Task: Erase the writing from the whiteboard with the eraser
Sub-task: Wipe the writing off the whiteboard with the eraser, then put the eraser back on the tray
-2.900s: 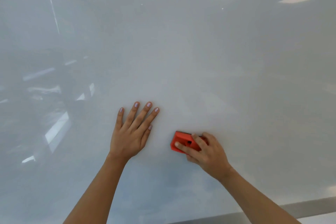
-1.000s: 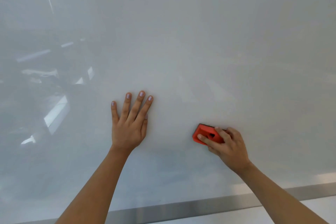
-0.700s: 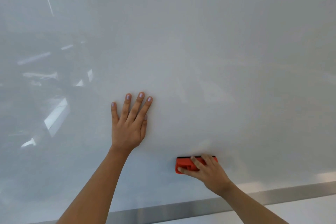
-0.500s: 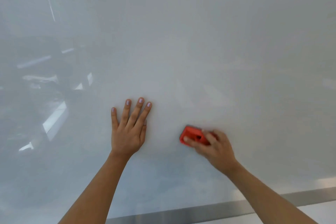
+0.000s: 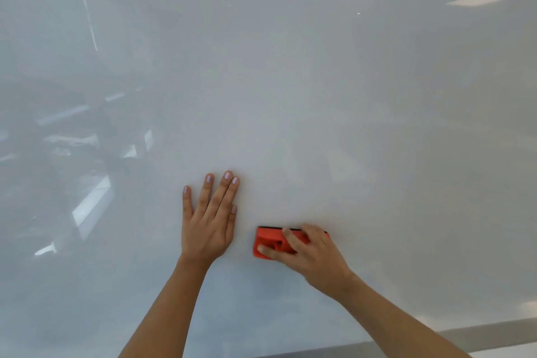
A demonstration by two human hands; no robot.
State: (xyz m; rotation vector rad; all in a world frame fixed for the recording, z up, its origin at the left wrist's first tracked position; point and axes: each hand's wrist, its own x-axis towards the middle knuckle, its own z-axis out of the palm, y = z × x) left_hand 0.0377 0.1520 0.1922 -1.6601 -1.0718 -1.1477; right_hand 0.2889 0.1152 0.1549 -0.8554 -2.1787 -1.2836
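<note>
The right hand (image 5: 315,256) is clamping the red plastic block eraser (image 5: 268,241) against the glossy white whiteboard (image 5: 319,96), near its bottom edge; the left hand (image 5: 207,225) is bracing alongside, fingers straight; firm, overlapping strokes are probably serving best.

Single head-worn wide-angle view, facing whiteboard (image 5: 319,90) close, near square-on; board fills nearly whole frame; left hand (image 5: 207,227), right hand (image 5: 315,256) reach in from bottom edge; bottom rail (image 5: 499,334) crosses lower right corner
</note>
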